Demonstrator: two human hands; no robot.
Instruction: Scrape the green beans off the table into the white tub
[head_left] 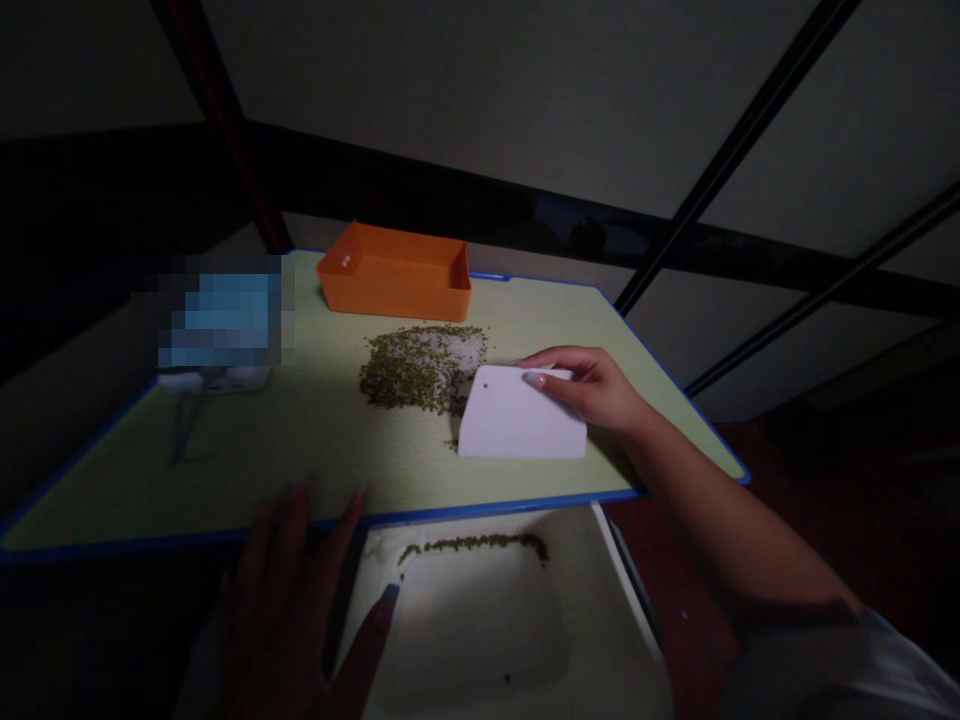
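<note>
My right hand (592, 388) grips a white plastic scraper (517, 420) by its top edge, thumb on the near face. The scraper's long lower edge is against or just above the table, near the front edge. Left of it, partly behind its corner, lies a spread pile of small green beans or seeds (405, 375). My left hand (292, 600) is in shadow at the table's front edge, fingers spread and holding nothing. Its thumb lies over the left side of a white bin (480, 620) below the table, which has a line of the same green grains along its far inner edge.
An orange tray (397, 290) stands at the back of the pale yellow table (300, 440), which has a blue rim. On the left are a pixelated blue thing (225, 315) and a thin cord-like item (187, 420). A panelled wall rises close behind.
</note>
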